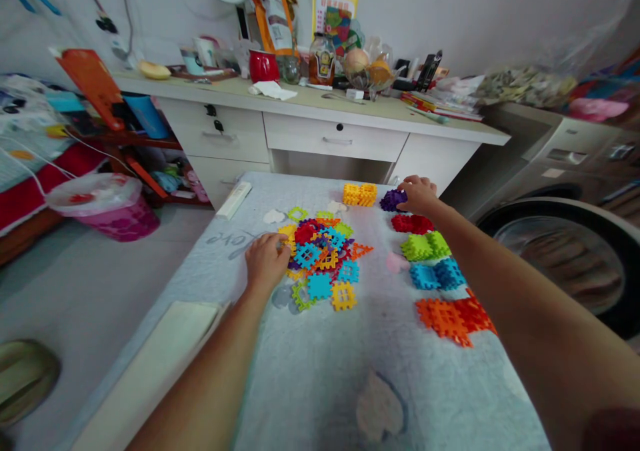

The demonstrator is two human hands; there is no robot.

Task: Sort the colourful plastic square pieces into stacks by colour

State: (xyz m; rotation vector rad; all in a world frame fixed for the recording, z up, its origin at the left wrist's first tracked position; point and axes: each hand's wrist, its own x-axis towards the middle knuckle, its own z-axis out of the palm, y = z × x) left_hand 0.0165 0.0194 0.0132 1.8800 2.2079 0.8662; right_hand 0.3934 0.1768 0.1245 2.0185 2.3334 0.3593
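A mixed pile of plastic interlocking building pieces lies in the middle of the cloth-covered table. At its left edge my left hand has its fingers curled against the yellow pieces; what they grip, if anything, is hidden. My right hand reaches to the far right, fingers closed at a clump of purple building pieces. Left of that clump sit yellow pieces. Nearer me on the right are separate groups of red pieces, green pieces, blue pieces and orange pieces.
A white bar-shaped object lies at the table's far left corner. Behind stands a white desk carrying jars, a red pot and books. A washing machine is at right, a pink bin at left.
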